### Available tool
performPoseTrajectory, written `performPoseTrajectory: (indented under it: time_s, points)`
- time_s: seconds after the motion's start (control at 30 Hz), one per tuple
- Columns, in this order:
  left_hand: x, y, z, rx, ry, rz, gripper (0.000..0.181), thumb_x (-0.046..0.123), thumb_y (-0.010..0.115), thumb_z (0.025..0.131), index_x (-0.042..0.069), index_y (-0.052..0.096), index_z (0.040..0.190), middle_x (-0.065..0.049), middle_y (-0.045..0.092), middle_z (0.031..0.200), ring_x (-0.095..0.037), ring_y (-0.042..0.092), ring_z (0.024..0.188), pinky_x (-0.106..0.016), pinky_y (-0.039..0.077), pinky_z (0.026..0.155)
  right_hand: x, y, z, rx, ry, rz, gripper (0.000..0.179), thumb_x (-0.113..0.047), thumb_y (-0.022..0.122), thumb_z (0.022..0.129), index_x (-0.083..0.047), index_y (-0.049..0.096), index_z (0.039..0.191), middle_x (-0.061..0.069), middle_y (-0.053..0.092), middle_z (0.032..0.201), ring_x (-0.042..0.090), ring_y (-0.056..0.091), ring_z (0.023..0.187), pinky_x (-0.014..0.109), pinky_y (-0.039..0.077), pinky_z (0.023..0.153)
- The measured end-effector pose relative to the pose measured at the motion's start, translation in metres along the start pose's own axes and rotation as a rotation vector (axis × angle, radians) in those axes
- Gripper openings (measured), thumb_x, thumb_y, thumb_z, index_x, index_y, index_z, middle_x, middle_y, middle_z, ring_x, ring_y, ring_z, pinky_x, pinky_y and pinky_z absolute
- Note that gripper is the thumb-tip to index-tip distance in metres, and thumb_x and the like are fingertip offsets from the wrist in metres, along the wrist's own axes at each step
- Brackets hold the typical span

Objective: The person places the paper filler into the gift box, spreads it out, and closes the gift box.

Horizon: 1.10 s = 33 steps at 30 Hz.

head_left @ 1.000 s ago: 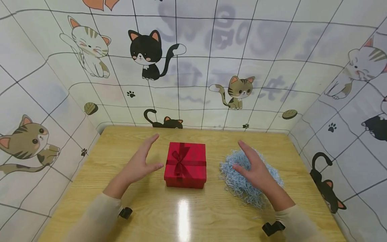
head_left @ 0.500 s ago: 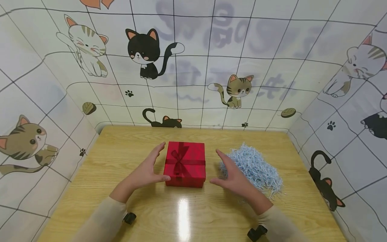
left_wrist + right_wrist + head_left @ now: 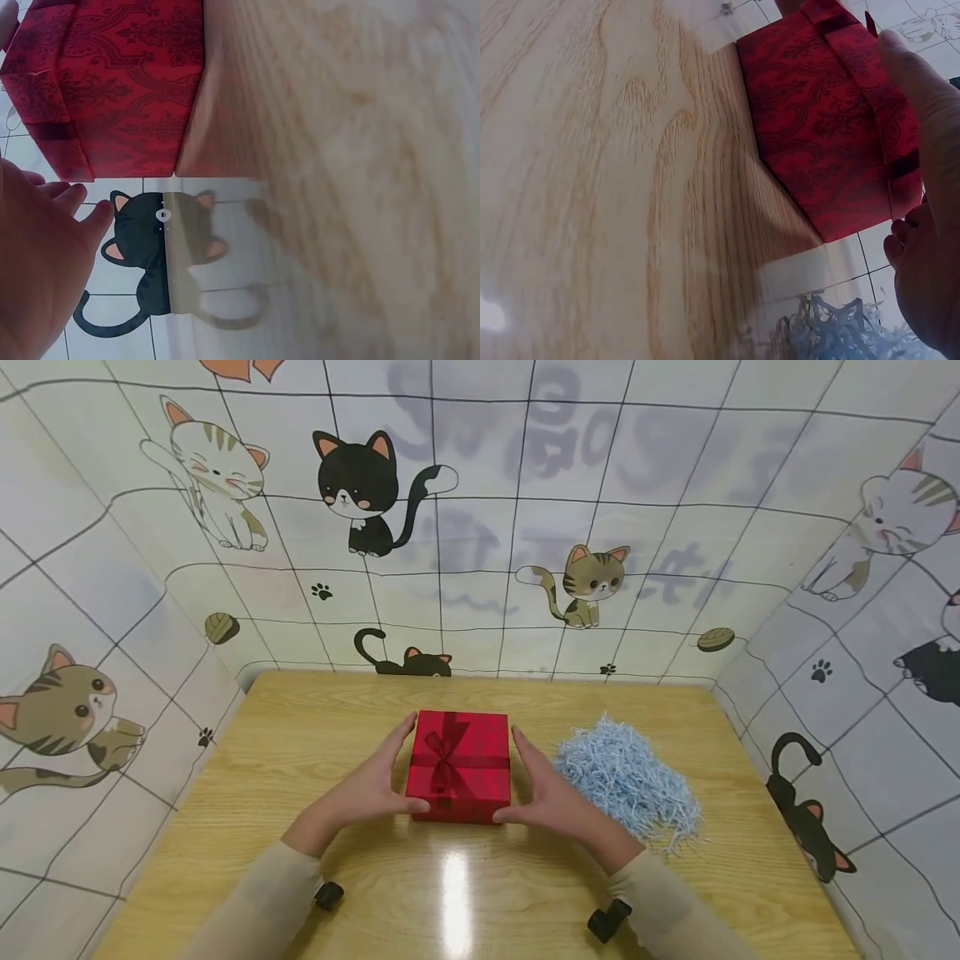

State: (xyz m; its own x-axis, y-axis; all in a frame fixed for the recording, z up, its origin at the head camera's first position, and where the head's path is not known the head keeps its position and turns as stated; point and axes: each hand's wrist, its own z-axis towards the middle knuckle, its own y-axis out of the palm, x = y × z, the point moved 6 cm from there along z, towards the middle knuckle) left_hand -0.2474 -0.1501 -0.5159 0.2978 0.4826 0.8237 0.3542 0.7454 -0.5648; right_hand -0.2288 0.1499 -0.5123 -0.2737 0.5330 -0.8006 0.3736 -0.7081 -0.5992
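Note:
A square red gift box (image 3: 480, 743) with a dark red ribbon and bow stands on the wooden table, its lid on. My left hand (image 3: 371, 789) holds its left side, thumb at the front corner and fingers toward the back corner. On the opposite side my right hand (image 3: 551, 797) does the same, its thumb at the front right corner. The left wrist view shows the box's patterned side (image 3: 131, 90) beside the left hand (image 3: 37, 255). In the right wrist view, the right thumb lies against the upper part of the box (image 3: 825, 120).
A heap of pale blue shredded paper (image 3: 630, 785) lies to the right of the box, close behind the right hand. The wooden table (image 3: 300, 710) is bounded at the back and sides by white walls (image 3: 480, 593) with cat drawings.
Both hands have moved inward to the red gift box, the right one coming from over the shredded paper. They now hold its two sides. The box remains in place.

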Motion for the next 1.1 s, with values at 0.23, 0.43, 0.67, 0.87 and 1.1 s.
performPoseTrajectory:
  time_s: [0.23, 0.43, 0.67, 0.87, 1.1]
  points:
    - [0.0, 0.005, 0.0, -0.005, -0.002, -0.006, 0.141, 0.052, 0.099, 0.081, 0.03, 0.002, 0.18, 0.011, 0.009, 0.184, -0.026, 0.009, 0.17, -0.064, 0.023, 0.131, -0.001, 0.008, 0.008, 0.016, -0.048, 0.045, 0.142, -0.051, 0.1, 0.081, -0.023, 0.002, 0.18, -0.005, 0.007, 0.185, 0.031, 0.012, 0.17, 0.066, 0.026, 0.13]
    - [-0.003, 0.009, 0.001, -0.009, 0.003, -0.006, 0.141, 0.051, 0.1, 0.08, 0.034, 0.001, 0.179, 0.012, 0.008, 0.184, -0.024, 0.008, 0.17, -0.063, 0.024, 0.132, 0.0, 0.011, 0.008, 0.036, -0.023, 0.031, 0.14, -0.05, 0.099, 0.082, -0.027, 0.001, 0.18, -0.007, 0.009, 0.184, 0.029, 0.014, 0.17, 0.066, 0.027, 0.129]
    - [-0.002, 0.009, 0.002, -0.012, 0.0, 0.013, 0.143, 0.048, 0.102, 0.079, 0.032, 0.001, 0.18, 0.011, 0.008, 0.184, -0.024, 0.009, 0.17, -0.062, 0.025, 0.131, -0.002, 0.011, 0.009, 0.038, -0.046, 0.058, 0.137, -0.046, 0.099, 0.084, -0.029, 0.003, 0.18, -0.008, 0.012, 0.184, 0.029, 0.015, 0.169, 0.067, 0.028, 0.129]
    - [-0.002, 0.01, 0.002, -0.006, -0.013, 0.043, 0.142, 0.048, 0.101, 0.08, 0.033, 0.001, 0.179, 0.011, 0.008, 0.184, -0.025, 0.011, 0.17, -0.061, 0.027, 0.131, -0.002, 0.01, 0.009, 0.045, -0.053, 0.06, 0.138, -0.046, 0.1, 0.083, -0.029, 0.003, 0.18, -0.008, 0.012, 0.184, 0.029, 0.016, 0.169, 0.067, 0.029, 0.128]
    - [-0.001, 0.01, 0.001, -0.003, -0.024, 0.067, 0.143, 0.047, 0.102, 0.079, 0.034, 0.001, 0.179, 0.011, 0.009, 0.184, -0.026, 0.013, 0.17, -0.061, 0.028, 0.13, -0.001, 0.01, 0.01, 0.053, -0.068, 0.071, 0.137, -0.044, 0.1, 0.083, -0.029, 0.004, 0.18, -0.006, 0.012, 0.184, 0.03, 0.015, 0.169, 0.068, 0.028, 0.128]
